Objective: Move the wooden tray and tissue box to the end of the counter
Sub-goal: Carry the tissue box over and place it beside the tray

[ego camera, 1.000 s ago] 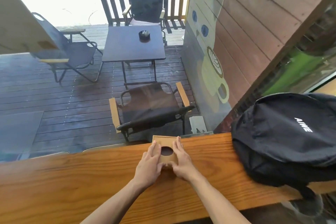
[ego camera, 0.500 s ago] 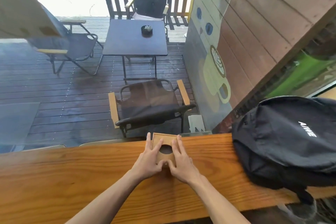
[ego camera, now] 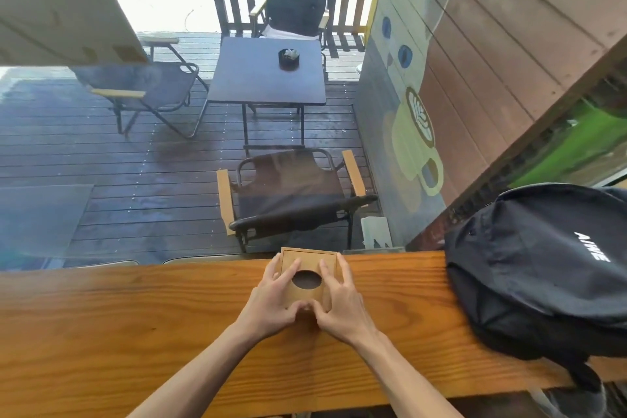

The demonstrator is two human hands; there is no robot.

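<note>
A square wooden tissue box (ego camera: 307, 265) with a dark oval opening in its top sits at the far edge of the wooden counter (ego camera: 118, 326), against the window glass. My left hand (ego camera: 271, 299) holds its left side, fingers resting on the top. My right hand (ego camera: 339, 299) grips its right side the same way. Both thumbs meet at the box's near edge. No wooden tray is in sight.
A black backpack (ego camera: 543, 268) lies on the counter's right end, close to my right hand. Beyond the glass is a deck with a dark table (ego camera: 264, 75) and folding chairs (ego camera: 291, 193). A wooden wall with a cat painting (ego camera: 414, 85) stands at right.
Both hands stay on the box, which has slid a little away from me to the counter's far edge. The camera view has shifted slightly.
</note>
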